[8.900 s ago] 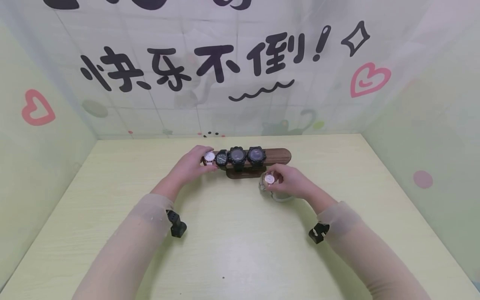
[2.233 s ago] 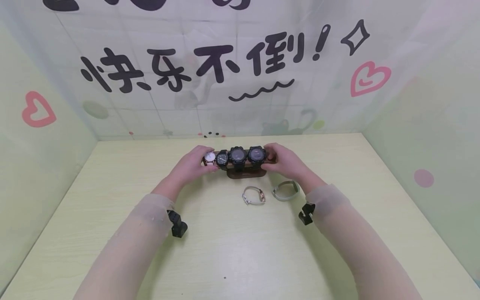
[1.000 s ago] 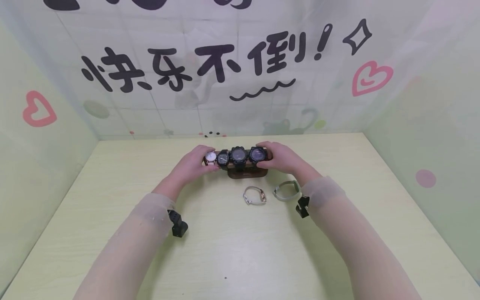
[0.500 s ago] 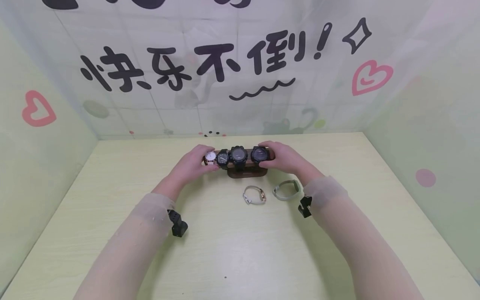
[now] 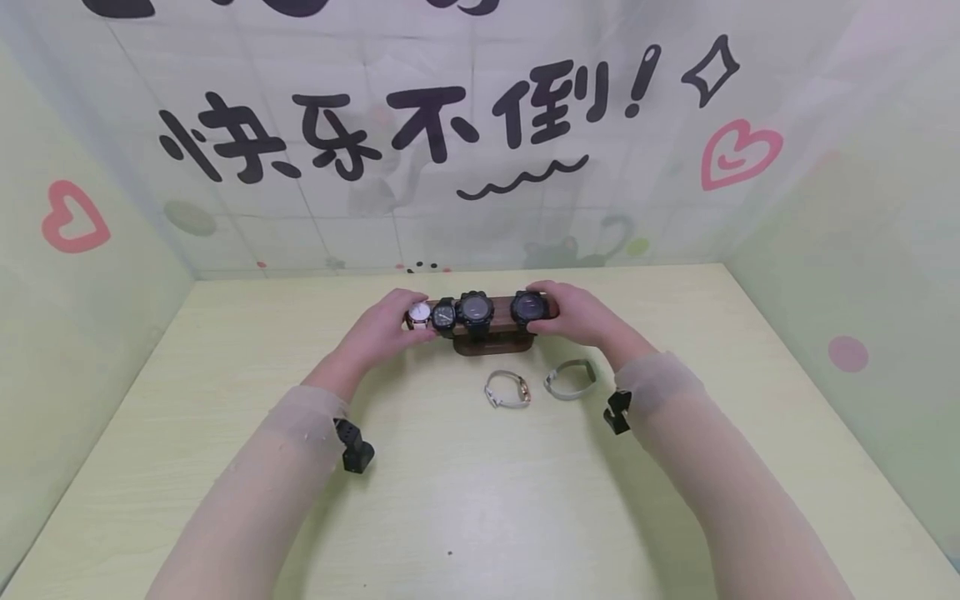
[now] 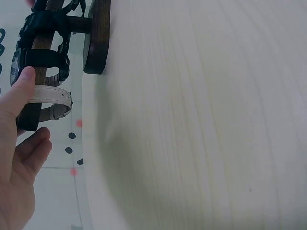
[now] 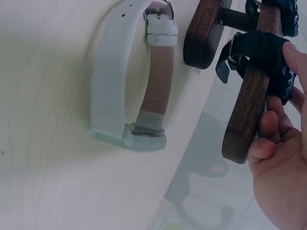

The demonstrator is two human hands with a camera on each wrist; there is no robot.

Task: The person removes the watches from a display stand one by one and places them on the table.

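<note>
A dark wooden watch stand [image 5: 491, 343] bears several watches on its raised bar. My left hand [image 5: 386, 323] grips the bar's left end, beside a round white-dialled watch [image 5: 419, 312]; in the left wrist view that watch's white strap [image 6: 50, 95] loops round the bar near my thumb. To its right sit a squarish black watch [image 5: 444, 315] and a chunky black watch [image 5: 476, 308]. With my right hand [image 5: 573, 312] I hold another chunky black watch [image 5: 528, 307] near the bar's right end, thumb at its near side. Bare wood shows between the two chunky watches.
Two pale watches lie on the table [image 5: 450, 500] in front of the stand: a slim one [image 5: 507, 390] with a rose-gold case and a light green one [image 5: 570, 380] below my right wrist. A printed wall sheet [image 5: 322, 225] rises behind the table.
Earlier my right hand set the slim pale watch on the table and moved to the stand. Since then it has slid the rightmost black watch to the right. My left hand stays put.
</note>
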